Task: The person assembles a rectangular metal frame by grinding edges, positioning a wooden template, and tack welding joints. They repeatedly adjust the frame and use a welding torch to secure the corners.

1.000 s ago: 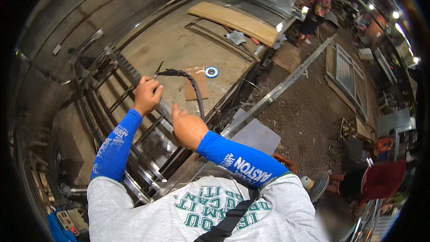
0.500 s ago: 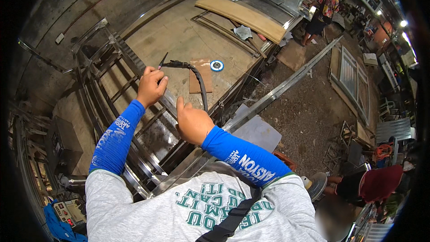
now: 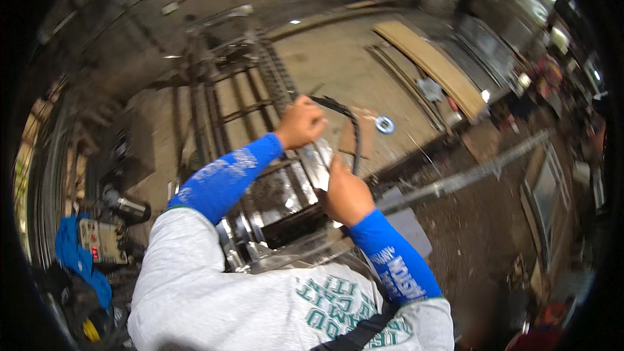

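A flat shiny metal bar (image 3: 316,161) lies along the right side of a framework of dark metal tubes (image 3: 250,94). My left hand (image 3: 301,122) is closed around the bar's far part. Nearer to me, my right hand (image 3: 348,192) grips its right edge, with the thumb side up; the fingers beneath are hidden. Just beyond my left hand lies the black welding torch (image 3: 333,104), its thick cable (image 3: 357,135) curving toward me over a small brown board (image 3: 367,148). A blue-rimmed abrasive disc (image 3: 384,124) sits beside the board. Motion blurs the picture.
A long metal bar (image 3: 455,184) sticks out to the right past the worktable. Farther back lies a tan wooden panel (image 3: 429,65). At left stand a machine with a red display (image 3: 94,250) and a blue cloth (image 3: 77,257). A blurred person (image 3: 546,75) is at far right.
The view has swung left, so the bench and both hands appear farther right. My right hand's raised index finger has come down, and the hand has closed on the bar's edge.
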Motion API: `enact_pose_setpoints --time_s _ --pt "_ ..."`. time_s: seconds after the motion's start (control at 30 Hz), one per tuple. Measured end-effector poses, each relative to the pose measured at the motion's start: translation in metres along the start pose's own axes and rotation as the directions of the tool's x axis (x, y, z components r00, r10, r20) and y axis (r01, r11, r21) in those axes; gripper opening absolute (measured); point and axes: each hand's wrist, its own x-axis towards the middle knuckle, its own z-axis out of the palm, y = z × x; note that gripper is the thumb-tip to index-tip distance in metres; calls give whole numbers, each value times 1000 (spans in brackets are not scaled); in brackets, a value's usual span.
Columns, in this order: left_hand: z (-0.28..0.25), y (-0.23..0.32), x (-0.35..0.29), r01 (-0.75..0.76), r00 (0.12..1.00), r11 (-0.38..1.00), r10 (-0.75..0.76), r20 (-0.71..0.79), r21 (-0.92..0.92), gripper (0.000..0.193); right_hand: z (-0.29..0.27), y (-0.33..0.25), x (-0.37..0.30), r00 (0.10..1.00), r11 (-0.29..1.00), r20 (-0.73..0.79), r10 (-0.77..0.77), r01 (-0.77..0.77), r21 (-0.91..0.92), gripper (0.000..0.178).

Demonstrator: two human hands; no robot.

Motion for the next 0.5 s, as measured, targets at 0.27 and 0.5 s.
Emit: enact_pose_setpoints --time_s 0.27,0.5 --pt "-11 10 -7 122 990 992 -121 79 -14 24 -7 -11 0 998 994 60 -3 10 -108 89" --pt "-12 14 -7 104 994 994 -103 43 -32 24 -11 -14 -1 998 996 65 0 5 -88 90"
